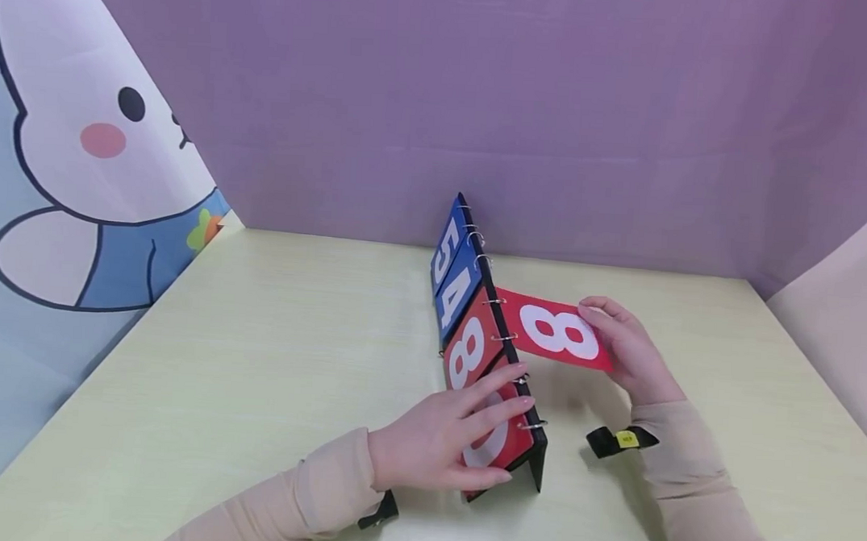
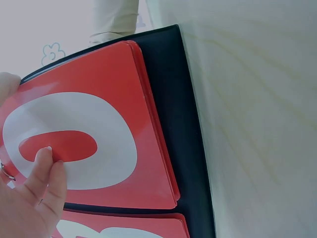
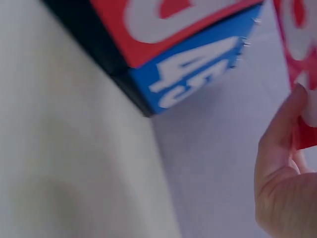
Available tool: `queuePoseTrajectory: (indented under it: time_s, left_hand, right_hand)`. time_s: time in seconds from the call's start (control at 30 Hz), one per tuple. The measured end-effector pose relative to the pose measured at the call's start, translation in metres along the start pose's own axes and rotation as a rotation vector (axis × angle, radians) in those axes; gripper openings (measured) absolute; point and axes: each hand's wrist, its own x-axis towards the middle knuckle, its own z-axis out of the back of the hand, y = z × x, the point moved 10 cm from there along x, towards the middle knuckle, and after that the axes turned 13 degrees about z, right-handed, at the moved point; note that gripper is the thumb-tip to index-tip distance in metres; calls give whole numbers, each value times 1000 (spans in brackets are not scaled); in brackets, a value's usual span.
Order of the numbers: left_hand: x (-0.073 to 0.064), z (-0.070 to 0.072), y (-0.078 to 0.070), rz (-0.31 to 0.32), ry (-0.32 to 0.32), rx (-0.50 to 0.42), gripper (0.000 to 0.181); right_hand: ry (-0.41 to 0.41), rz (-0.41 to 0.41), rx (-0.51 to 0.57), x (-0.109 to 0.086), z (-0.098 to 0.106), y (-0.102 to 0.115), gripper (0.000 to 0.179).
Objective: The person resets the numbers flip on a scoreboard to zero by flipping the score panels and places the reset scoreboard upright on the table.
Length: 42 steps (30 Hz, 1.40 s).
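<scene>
A tabletop flip scoreboard (image 1: 536,452) with a black folding stand stands on the table, seen nearly edge-on in the head view. Its front face carries blue cards (image 1: 453,291) reading 5 and 4 and red cards reading 8 and 0. My right hand (image 1: 636,352) pinches the free end of a red number card (image 1: 508,306) marked 8, which extends from the top rings to the back side. In the right wrist view my thumb (image 3: 285,121) lies against this card. My left hand (image 1: 433,436) touches the red 0 card (image 2: 109,64) with extended fingers, some reaching the top edge.
Metal rings (image 1: 485,261) run along the scoreboard's top edge. A purple cloth (image 1: 484,103) hangs behind the pale table (image 1: 315,322), and a cartoon-printed cloth (image 1: 59,181) hangs at the left. A black strap (image 1: 608,441) hangs by my right wrist.
</scene>
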Motion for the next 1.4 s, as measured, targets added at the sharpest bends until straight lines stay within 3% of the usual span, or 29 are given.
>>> queuePoseTrajectory:
  time_s: [0.27, 0.43, 0.67, 0.77, 0.93, 1.07, 1.17, 1.4]
  left_hand:
    - [1, -2, 3, 45, 32, -19, 78]
    - [1, -2, 3, 41, 33, -27, 78]
    - [1, -2, 2, 40, 34, -38, 78]
    - [1, -2, 3, 45, 39, -46, 78]
    - [1, -2, 3, 41, 38, -54, 79]
    - [1, -1, 2, 33, 24, -47, 79]
    - [1, 0, 1, 26, 12, -37, 80]
    - [0, 1, 1, 22, 2, -28, 81]
  right_hand:
    - [96, 67, -147, -4, 3, 26, 19]
    - [102, 144, -109, -9, 5, 43, 28]
    - [137, 417, 82, -24, -9, 85, 49]
    - [138, 508, 105, -31, -22, 96, 59]
    - [86, 563, -49, -39, -44, 101, 75]
    - [94, 592, -170, -42, -59, 99, 68]
    - [112, 598, -205, -43, -67, 95, 61]
    - [130, 586, -240, -39, -80, 84, 64]
